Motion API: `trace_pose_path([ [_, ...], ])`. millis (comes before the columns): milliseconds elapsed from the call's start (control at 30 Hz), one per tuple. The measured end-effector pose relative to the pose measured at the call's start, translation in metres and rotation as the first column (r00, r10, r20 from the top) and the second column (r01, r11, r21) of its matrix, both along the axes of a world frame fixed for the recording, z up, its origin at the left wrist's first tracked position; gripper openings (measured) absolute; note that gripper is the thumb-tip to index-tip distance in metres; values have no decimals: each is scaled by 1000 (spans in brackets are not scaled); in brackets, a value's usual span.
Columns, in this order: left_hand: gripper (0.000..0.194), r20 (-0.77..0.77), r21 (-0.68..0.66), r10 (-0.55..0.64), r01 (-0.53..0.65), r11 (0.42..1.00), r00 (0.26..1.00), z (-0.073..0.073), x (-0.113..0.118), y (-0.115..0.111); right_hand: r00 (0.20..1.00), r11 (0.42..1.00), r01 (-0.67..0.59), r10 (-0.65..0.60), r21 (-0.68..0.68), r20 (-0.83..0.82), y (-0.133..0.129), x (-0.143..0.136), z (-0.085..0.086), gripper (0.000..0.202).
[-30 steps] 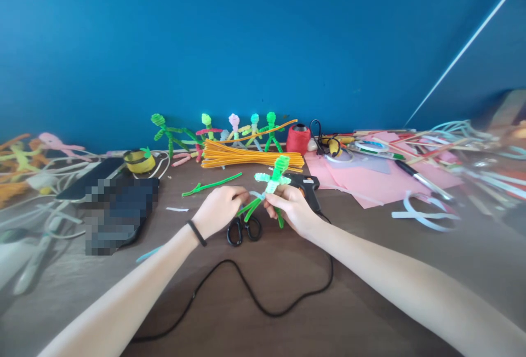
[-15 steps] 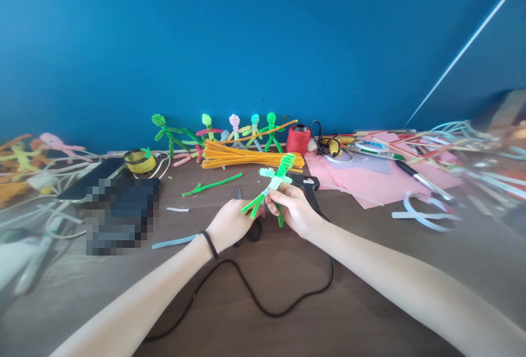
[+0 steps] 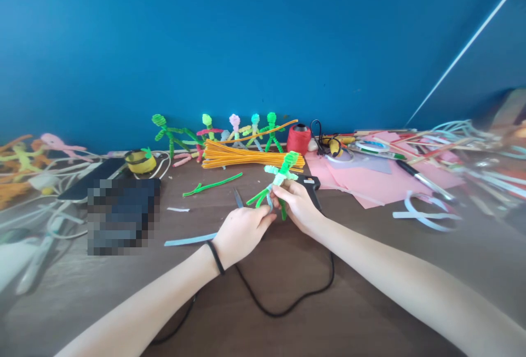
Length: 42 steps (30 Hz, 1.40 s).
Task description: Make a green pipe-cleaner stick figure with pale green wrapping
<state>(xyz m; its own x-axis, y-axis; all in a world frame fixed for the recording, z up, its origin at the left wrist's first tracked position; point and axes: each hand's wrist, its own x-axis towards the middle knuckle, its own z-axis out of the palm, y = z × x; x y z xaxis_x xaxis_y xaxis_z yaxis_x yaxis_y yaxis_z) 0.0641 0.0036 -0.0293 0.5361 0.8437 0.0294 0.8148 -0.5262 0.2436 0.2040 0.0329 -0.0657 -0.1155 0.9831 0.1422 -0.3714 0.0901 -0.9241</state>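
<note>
My right hand [image 3: 296, 203] is closed on a pipe cleaner figure [image 3: 286, 166], pinching it at the waist. It has a bright green head, a pale mint chest and arms, and green legs hanging below. My left hand [image 3: 242, 231], a black band at its wrist, is closed just below the figure's legs on a light blue pipe cleaner [image 3: 191, 240]. Its tail sticks out left behind the wrist, and a short blue stretch shows by the figure's waist. Scissors [image 3: 238, 198] lie behind my left hand, mostly hidden. A black glue gun [image 3: 311, 186] is partly behind my right hand.
An orange pipe cleaner bundle [image 3: 242, 157] lies ahead, with several finished figures [image 3: 272, 126] along the blue wall. A red spool [image 3: 298, 140] and pink paper [image 3: 361, 184] are to the right. Left are a phone [image 3: 92, 179] and a green pipe cleaner [image 3: 213, 184]. A black cord [image 3: 279, 313] crosses in front.
My left hand has moved right and slightly down, pulling the light blue pipe cleaner along and covering the scissors' handles. The figure has shifted slightly right in my right hand.
</note>
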Motion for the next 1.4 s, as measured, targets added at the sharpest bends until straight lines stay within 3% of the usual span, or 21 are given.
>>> trace_pose_path([
  [200, 28, 126, -174, 61, -39, 984, 990, 15, 6, -11, 995, 999, 19, -21, 31, 95, 2, -1, -6, 21],
  [400, 27, 222, -312, 102, -28, 950, 970, 34, -4, -7, 984, 999, -11, 1, 51, 181, 1, 0, -6, 19],
  [500, 27, 196, -303, 93, -30, 952, 976, 41, -12, -1, 972, 997, -39, 22, 72, 234, -1, 1, -3, 19],
  [633, 26, 148, -192, 54, -25, 981, 988, 45, -20, 9, 956, 993, -84, 58, 78, 287, -3, 1, -2, 19],
  [967, 28, 140, -61, 147, -140, 988, 979, 41, -25, 19, 970, 991, -136, 129, 21, 204, -1, 1, -6, 21],
  [1233, 32, 51, 27, 210, -211, 977, 976, 24, -28, 27, 967, 982, -187, 182, 13, 179, -2, 2, -5, 23],
  [1400, 31, 15, -21, 185, -184, 983, 983, 14, -27, 29, 969, 978, -209, 210, -25, 131, -1, 1, -5, 22],
])
